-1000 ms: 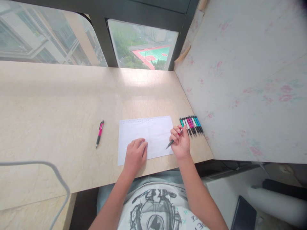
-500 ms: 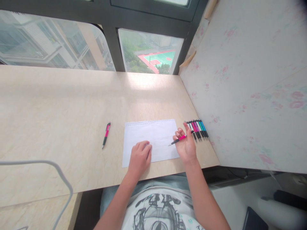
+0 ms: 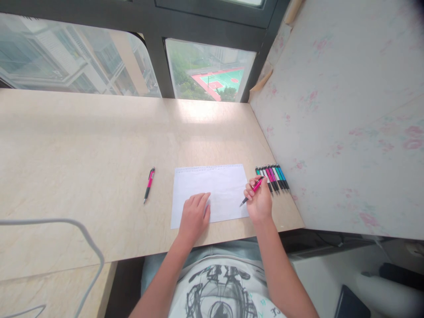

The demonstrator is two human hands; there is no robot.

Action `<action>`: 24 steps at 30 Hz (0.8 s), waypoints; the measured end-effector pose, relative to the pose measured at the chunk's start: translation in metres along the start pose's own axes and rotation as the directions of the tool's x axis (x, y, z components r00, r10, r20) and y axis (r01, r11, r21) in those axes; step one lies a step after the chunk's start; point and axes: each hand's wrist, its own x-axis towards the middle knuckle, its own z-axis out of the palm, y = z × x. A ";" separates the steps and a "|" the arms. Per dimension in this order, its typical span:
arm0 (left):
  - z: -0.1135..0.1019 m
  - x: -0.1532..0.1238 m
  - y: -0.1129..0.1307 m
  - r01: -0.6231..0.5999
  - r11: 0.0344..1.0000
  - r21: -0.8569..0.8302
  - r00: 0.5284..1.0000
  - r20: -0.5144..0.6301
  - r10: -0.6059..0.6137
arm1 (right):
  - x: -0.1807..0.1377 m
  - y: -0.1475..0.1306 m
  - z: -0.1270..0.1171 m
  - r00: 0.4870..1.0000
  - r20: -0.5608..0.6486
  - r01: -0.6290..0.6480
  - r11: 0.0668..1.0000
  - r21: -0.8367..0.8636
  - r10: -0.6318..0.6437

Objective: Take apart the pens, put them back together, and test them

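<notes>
Hands: left (image 3: 194, 215) on paper (image 3: 227, 187), right (image 3: 260, 204) round pen (image 3: 257, 185)

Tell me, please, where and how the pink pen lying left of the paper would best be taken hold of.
Pinch the pink pen by its barrel, just above the black section, probably best from above and across its long sides: it lies flat, slim and straight, apart from the paper, so both long sides look reachable.
</notes>
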 end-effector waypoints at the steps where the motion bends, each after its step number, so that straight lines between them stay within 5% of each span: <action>1: 0.000 0.000 0.000 0.002 1.000 -0.001 1.000 0.000 -0.002 | 0.000 -0.001 -0.001 0.999 0.017 -0.029 0.999 0.018 0.029; 12: -0.003 0.001 0.002 0.001 1.000 -0.007 1.000 0.017 -0.001 | -0.004 -0.006 -0.005 0.976 0.129 -0.207 0.939 0.276 0.177; 24: -0.004 0.001 0.002 -0.007 1.000 -0.018 1.000 0.009 0.007 | -0.005 -0.008 -0.005 0.986 0.132 -0.125 0.977 0.173 0.103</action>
